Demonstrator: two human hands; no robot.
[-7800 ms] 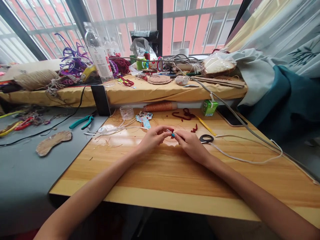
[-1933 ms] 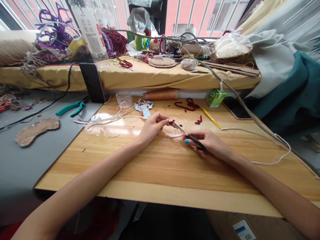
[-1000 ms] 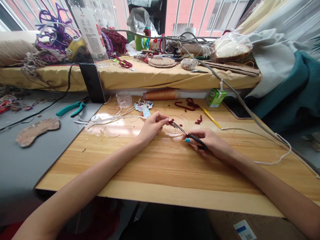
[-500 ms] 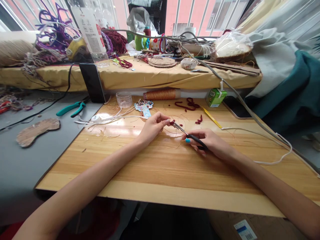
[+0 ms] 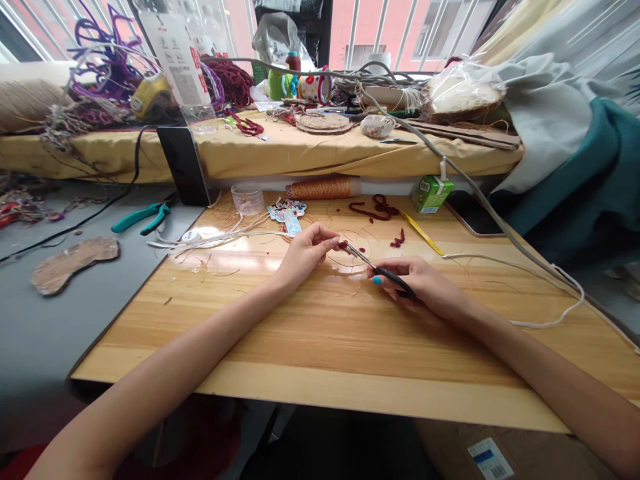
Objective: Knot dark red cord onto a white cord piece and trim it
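Note:
My left hand (image 5: 310,250) pinches a small dark red piece of yarn (image 5: 343,245) between thumb and fingertips, above the wooden board (image 5: 300,347). In my right hand (image 5: 410,280) is a pair of scissors (image 5: 387,273) with black handles, its metal blades pointing left to the red piece. The blades look nearly closed, and their tips touch or almost touch the yarn. A blue nail shows on one right finger. Beyond the hands lie a curled length of dark red yarn (image 5: 377,210) and a short red clump (image 5: 399,239), with small red bits around.
Behind the hands are a clear round container (image 5: 248,199), an orange thread cone (image 5: 323,189), a green carton (image 5: 432,194) and yellow tweezers (image 5: 421,233). White cords cross both sides. Teal pliers (image 5: 143,218) and a cardboard piece (image 5: 75,263) lie left. A cluttered, cloth-covered ledge (image 5: 280,150) runs behind.
Both hands stay in nearly the same place. The scissor blades have come slightly closer together at the red yarn, and the right fingers have shifted a little on the handles.

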